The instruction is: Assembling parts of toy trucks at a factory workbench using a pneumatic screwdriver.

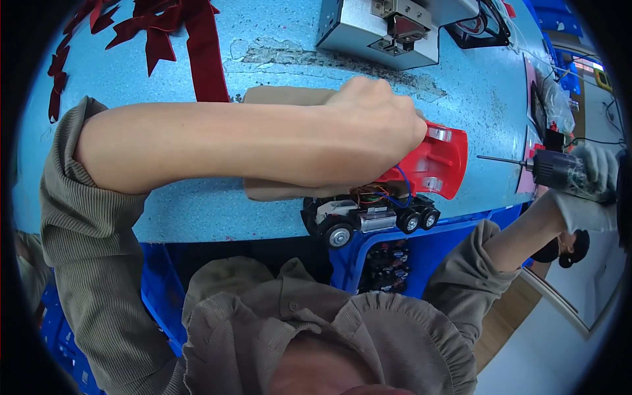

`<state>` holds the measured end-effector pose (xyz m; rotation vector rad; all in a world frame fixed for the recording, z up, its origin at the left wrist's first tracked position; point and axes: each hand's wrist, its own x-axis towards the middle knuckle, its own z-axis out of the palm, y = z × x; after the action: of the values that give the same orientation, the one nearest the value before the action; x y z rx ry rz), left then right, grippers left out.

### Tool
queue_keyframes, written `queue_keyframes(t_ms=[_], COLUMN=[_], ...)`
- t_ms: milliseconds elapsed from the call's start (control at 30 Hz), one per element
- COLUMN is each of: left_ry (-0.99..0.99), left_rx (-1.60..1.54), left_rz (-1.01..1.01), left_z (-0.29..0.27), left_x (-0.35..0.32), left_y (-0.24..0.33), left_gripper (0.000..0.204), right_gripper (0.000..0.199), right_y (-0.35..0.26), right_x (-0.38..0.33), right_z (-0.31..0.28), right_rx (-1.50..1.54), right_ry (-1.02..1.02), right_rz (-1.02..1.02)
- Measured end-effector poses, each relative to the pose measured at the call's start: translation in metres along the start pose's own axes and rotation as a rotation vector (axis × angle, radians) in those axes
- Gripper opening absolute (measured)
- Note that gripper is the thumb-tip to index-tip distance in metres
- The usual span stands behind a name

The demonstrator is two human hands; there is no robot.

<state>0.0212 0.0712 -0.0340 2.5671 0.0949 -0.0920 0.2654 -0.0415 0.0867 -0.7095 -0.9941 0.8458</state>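
- Ribbed olive-brown collar and sleeves fill the bottom of the view; both forearms rise from them toward the blue speckled bench (pixel 197 210).
- Left hand (pixel 375 125): bare, fingers closed down over the red plastic body shell (pixel 441 161) of a toy truck, pressing it at the bench's near edge. Shell is tilted up off the chassis.
- Toy truck chassis (pixel 368 216): black frame, black wheels with grey hubs, lying at the bench edge just below the shell; thin blue and orange wires (pixel 388 194) run between the two.
- Right hand (pixel 596 172): white glove, wrapped around a dark electric screwdriver (pixel 559 170); its thin bit points left toward the shell, well apart from it.
- Handling, as a judgement: shell looks light, stiff, thin-walled, smooth and somewhat slippery; likely to crack if squeezed at the edges. Best held across its broad top. Wires look fragile, so keep shell and chassis close together. Chassis will roll on its wheels; steady it by the frame.
- Tan pad (pixel 289 96) lies on the bench under the left forearm.
- Dark red ribbon bows (pixel 164 33) lie at the far left of the bench.
- Grey metal fixture box (pixel 368 33) at top centre.
- Blue crate (pixel 428 253) under the bench edge holds dark parts.
- Pink flat card (pixel 530 164) at the bench's right edge; print too small to tell.
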Motion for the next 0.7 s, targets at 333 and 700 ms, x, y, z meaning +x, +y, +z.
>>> queue_keyframes(t_ms=[333, 700], left_ry=[-0.07, -0.061], left_rx=[0.002, -0.009], left_rz=[0.058, 0.075], left_z=[-0.009, -0.003], left_x=[-0.008, -0.003], left_y=[0.003, 0.002], left_gripper=[0.025, 0.023], right_gripper=[0.037, 0.058], right_y=[0.063, 0.143], right_x=[0.061, 0.084], right_z=[-0.014, 0.094], right_rx=[0.22, -0.69], right_ry=[-0.528, -0.216], right_rz=[0.026, -0.37])
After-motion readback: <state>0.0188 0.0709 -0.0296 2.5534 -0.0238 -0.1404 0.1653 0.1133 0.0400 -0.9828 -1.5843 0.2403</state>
